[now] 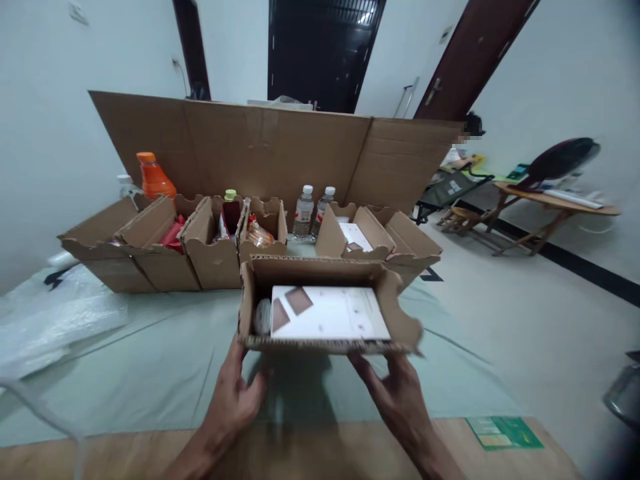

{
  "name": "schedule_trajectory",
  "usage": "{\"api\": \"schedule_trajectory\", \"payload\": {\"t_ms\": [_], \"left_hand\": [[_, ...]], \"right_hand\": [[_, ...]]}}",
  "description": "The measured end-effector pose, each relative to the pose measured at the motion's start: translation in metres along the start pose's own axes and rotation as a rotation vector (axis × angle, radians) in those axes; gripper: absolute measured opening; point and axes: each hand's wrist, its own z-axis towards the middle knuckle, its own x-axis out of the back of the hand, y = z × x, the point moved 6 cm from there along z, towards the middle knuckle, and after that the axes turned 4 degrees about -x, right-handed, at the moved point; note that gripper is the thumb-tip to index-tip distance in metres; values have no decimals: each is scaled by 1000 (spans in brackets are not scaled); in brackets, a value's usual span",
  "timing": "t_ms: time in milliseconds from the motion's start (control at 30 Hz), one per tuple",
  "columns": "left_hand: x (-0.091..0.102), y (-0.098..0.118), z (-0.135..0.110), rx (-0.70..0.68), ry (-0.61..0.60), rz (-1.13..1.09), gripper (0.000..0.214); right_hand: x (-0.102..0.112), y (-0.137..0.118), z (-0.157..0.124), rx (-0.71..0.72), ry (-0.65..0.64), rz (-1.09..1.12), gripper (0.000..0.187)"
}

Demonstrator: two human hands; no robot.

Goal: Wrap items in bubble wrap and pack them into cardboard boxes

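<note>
A small open cardboard box is lifted above the pale green sheet in the middle of the view. A flat white package with brown squares lies inside it, beside a small white round thing. My left hand grips the box's near left underside, fingers curled. My right hand holds the near right underside, its fingers reaching up under the wall.
A row of open cardboard boxes stands behind, holding an orange bottle, snacks and a green-capped bottle. Two water bottles stand beside them. A tall cardboard sheet forms a back wall. A round table and a person sit far right.
</note>
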Motion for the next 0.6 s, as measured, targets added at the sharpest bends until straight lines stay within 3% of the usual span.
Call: {"api": "schedule_trajectory", "payload": {"t_ms": [67, 133, 200, 233, 300, 367, 467, 533, 600], "left_hand": [[40, -1, -32, 5, 155, 83, 51], [77, 2, -48, 52, 260, 116, 55], [98, 14, -42, 85, 282, 102, 64], [99, 21, -34, 78, 261, 90, 69], [88, 36, -18, 23, 240, 56, 71], [58, 44, -13, -37, 121, 34, 69], [18, 36, -30, -29, -31, 66, 66], [4, 26, -41, 3, -92, 60, 64], [-2, 19, -38, 4, -129, 41, 61]], "right_hand": [[-10, -13, -29, 50, -50, 12, 23], [-32, -36, -40, 85, -114, 81, 24], [-51, -62, -30, 90, -135, 156, 36], [-56, -73, -21, 92, -138, 189, 41], [-50, -79, -8, 64, -103, 219, 41], [-26, -63, -14, -29, -23, 166, 37], [18, -16, -60, -168, 97, 23, 40], [26, 12, -94, -218, 71, -22, 43], [22, 31, -117, -253, 68, -50, 48]]}}
